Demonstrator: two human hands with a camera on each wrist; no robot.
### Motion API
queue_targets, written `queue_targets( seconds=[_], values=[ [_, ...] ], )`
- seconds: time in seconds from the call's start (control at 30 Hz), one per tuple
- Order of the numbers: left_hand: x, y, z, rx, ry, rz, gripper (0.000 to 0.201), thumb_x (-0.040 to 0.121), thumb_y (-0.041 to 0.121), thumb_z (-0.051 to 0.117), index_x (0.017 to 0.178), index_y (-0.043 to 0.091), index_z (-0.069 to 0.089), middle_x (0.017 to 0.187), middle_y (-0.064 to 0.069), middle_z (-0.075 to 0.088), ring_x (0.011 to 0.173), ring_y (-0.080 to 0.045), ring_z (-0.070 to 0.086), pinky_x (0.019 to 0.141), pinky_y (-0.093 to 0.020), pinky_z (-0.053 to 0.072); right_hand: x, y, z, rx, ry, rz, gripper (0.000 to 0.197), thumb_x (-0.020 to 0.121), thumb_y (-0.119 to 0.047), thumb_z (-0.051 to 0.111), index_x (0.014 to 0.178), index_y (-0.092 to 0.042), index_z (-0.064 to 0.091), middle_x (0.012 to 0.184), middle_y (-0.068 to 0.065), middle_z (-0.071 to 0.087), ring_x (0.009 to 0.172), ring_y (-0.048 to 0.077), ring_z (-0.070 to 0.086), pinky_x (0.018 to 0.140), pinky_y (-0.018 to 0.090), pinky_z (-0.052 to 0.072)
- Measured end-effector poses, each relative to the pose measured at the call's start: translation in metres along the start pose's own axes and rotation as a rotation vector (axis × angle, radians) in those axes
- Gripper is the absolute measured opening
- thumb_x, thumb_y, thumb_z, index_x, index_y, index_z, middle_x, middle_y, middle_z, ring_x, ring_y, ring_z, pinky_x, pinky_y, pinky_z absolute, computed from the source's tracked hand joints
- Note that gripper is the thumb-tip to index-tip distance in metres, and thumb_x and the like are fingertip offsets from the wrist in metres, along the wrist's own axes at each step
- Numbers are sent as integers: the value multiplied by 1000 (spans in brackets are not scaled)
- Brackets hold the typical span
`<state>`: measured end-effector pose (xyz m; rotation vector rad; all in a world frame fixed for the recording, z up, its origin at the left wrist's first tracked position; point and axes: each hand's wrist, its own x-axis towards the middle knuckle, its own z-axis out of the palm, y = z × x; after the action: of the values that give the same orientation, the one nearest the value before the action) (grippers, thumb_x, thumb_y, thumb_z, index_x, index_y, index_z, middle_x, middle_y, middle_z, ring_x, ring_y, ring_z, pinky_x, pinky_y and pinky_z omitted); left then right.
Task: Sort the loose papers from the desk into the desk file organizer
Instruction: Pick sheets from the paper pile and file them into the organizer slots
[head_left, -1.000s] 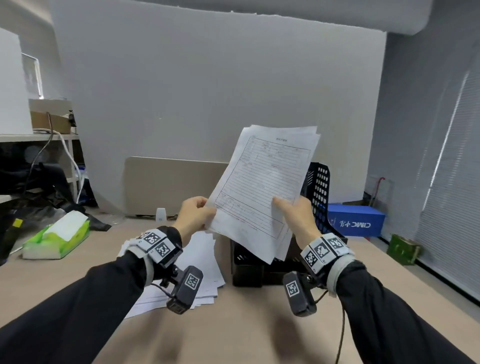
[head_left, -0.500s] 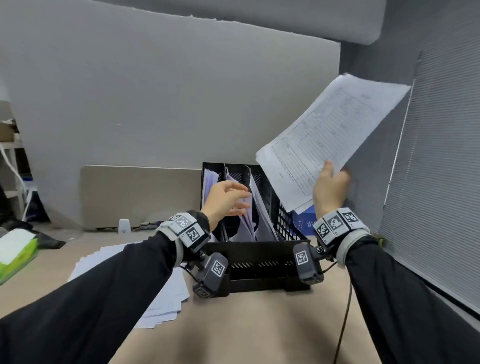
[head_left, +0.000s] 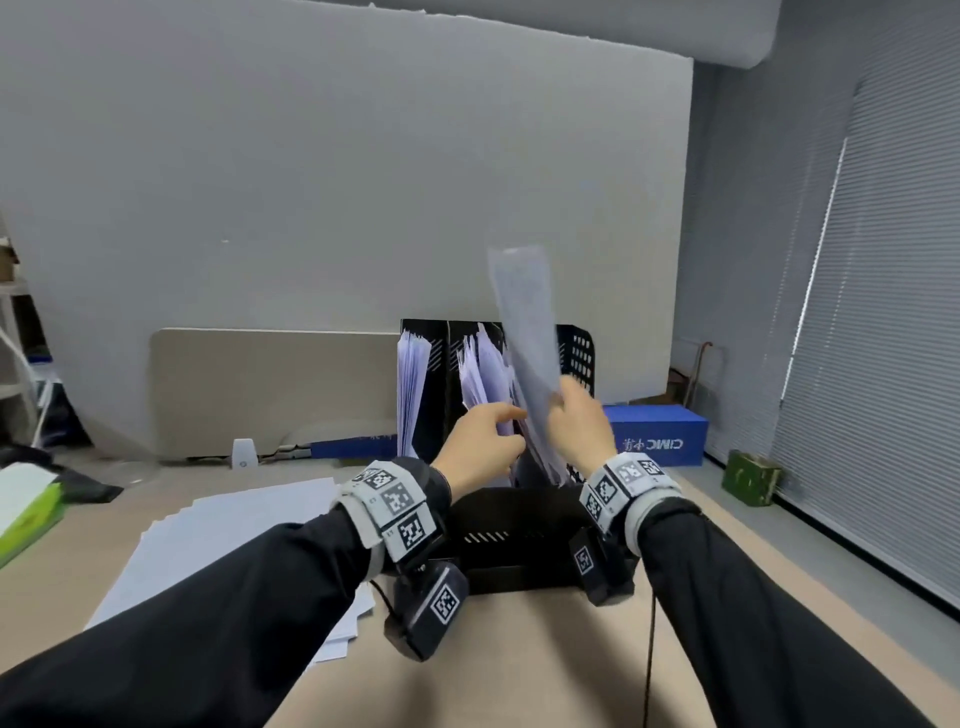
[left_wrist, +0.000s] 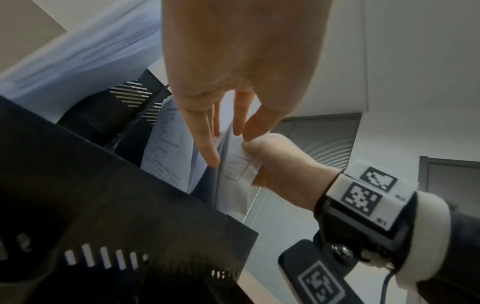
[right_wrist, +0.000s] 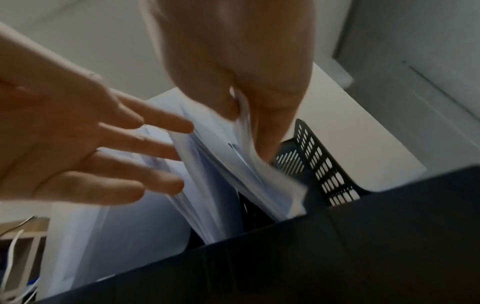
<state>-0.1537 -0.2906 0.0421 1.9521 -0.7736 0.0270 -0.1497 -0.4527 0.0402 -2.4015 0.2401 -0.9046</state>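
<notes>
The black desk file organizer (head_left: 519, 519) stands on the desk ahead of me, with white sheets upright in its slots. My right hand (head_left: 558, 405) pinches a sheaf of printed papers (head_left: 524, 332) edge-on, and its lower end is down inside the right part of the organizer. My left hand (head_left: 506, 431) has straight fingers resting against the filed sheets (head_left: 483, 374) to the left of that sheaf. A pile of loose papers (head_left: 234, 540) lies on the desk at the left. In the right wrist view, thumb and fingers (right_wrist: 267, 123) clamp the sheaf (right_wrist: 259, 174) above the organizer's wall (right_wrist: 363, 236).
A green tissue box (head_left: 26, 509) sits at the far left edge. A blue carton (head_left: 654, 436) and a small green box (head_left: 750, 478) lie beyond the desk's right side, below the window blinds (head_left: 883, 312). A beige panel (head_left: 275, 384) backs the desk.
My right hand brought the sheaf down from the upper right and turned it edge-on into the organizer. My left hand reached forward onto the filed sheets.
</notes>
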Motion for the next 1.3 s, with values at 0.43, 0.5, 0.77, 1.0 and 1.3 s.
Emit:
queue_targets(
  seconds=[0.43, 0.5, 0.77, 1.0, 1.3],
  values=[
    [8, -35, -1, -69, -51, -136, 44, 91, 3, 50, 134, 10, 59, 107, -7, 61, 89, -23, 63, 79, -39, 59, -1, 26, 38, 111, -341, 181, 32, 102, -21, 39, 115, -4, 63, 114, 16, 64, 110, 33, 60, 96, 40, 47],
    [7, -46, 0, -25, -88, -172, 45, 93, 5, 51, 137, 11, 55, 115, -7, 59, 95, -20, 61, 76, -34, 58, -5, 29, 40, 37, -331, 183, 32, 101, -17, 39, 120, -3, 62, 118, 17, 63, 111, 34, 59, 91, 37, 46],
    [8, -64, -7, -37, -213, -233, 48, 96, 2, 52, 143, 6, 50, 140, -11, 54, 121, -22, 55, 71, -27, 61, -9, 14, 50, -295, -368, 218, 27, 98, -12, 42, 118, -4, 57, 122, 19, 61, 109, 36, 60, 81, 35, 45],
    [8, -68, -10, -109, -212, -257, 43, 97, -3, 47, 140, 4, 54, 141, -13, 55, 129, -28, 52, 64, -27, 62, -12, 4, 38, -259, -294, 267, 16, 97, -9, 44, 108, -1, 52, 121, 22, 57, 106, 38, 58, 80, 34, 44],
    [7, -71, -7, -99, -222, -242, 43, 97, -2, 48, 139, 5, 55, 140, -12, 56, 128, -25, 53, 66, -25, 60, -10, -8, 28, -293, -414, 307, 19, 93, -11, 48, 110, -3, 51, 121, 18, 58, 97, 32, 54, 83, 34, 46]
  ],
)
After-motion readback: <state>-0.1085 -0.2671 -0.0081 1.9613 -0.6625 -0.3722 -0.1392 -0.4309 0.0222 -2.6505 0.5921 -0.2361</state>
